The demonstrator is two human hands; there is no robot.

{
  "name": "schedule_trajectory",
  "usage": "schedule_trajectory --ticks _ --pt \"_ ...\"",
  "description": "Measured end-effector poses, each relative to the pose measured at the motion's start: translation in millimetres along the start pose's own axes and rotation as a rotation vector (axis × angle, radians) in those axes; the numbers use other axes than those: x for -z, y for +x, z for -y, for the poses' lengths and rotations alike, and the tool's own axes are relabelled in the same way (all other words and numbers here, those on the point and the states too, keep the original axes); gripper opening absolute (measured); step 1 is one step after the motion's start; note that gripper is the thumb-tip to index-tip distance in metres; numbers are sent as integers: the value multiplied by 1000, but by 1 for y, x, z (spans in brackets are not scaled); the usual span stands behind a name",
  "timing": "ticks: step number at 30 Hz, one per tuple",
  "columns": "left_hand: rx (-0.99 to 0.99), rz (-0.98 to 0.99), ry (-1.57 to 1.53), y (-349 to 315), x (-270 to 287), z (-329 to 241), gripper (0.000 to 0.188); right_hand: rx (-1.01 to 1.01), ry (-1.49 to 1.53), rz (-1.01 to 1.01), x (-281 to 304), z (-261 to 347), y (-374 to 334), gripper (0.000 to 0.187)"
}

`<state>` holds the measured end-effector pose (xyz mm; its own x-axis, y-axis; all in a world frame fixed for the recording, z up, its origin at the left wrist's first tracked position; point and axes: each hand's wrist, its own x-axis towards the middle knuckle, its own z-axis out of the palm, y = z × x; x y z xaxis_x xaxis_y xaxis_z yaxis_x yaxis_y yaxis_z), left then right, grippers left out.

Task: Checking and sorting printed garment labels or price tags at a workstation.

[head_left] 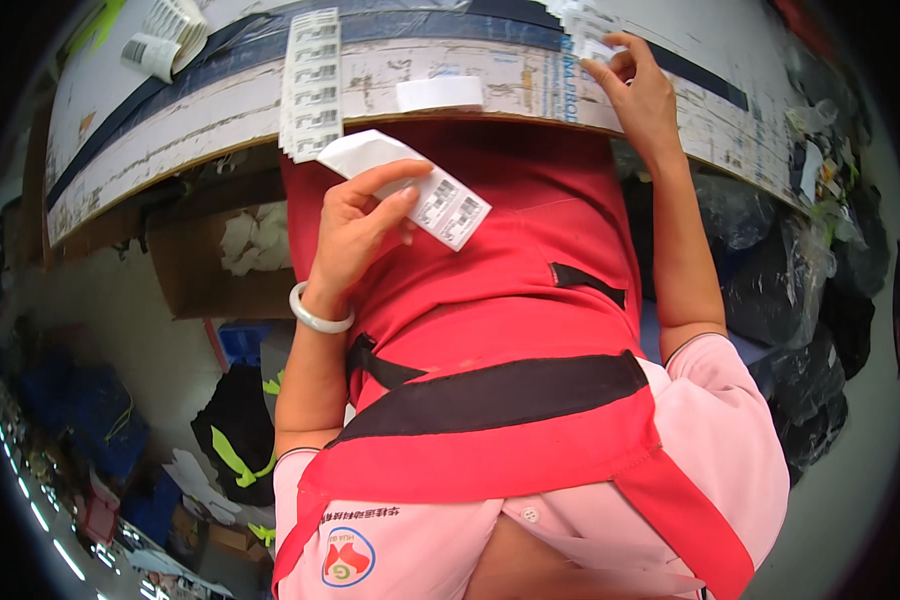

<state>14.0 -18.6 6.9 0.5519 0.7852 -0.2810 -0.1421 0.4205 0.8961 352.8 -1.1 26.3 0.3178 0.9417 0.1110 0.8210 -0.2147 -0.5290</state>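
My left hand [355,225] pinches a folded strip of white barcode labels [452,212] between thumb and fingers, above my red apron [490,270] and in front of the table edge. The strip's far end is blank and angles up to the left. At the upper right, my right hand [645,100] reaches over the table, thumb and forefinger closed on a small white label [598,48] beside a pile of printed labels [582,18]. How firmly it grips is partly hidden by the fingers.
A long stack of label strips [312,85] overhangs the edge of the worn table [210,130]. Next to it lies a blank white strip [438,94]; a curled label roll [170,42] sits farther left. Below are a cardboard box [195,270] and dark plastic bags [770,290].
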Motion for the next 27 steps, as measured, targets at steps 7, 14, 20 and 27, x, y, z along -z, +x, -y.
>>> schedule_trajectory --ticks 7,14,20,27 --pt "-13 -64 -50 0 -2 -2 23 -90 764 945 -36 89 -64 20" --pt "-41 -77 115 -2 4 6 23 -243 966 834 -56 102 -79 19" --pt "12 -56 121 -3 6 6 21 86 765 688 -54 101 -66 12" --pt "15 18 -54 -1 21 9 46 -42 843 662 -49 97 -43 13"
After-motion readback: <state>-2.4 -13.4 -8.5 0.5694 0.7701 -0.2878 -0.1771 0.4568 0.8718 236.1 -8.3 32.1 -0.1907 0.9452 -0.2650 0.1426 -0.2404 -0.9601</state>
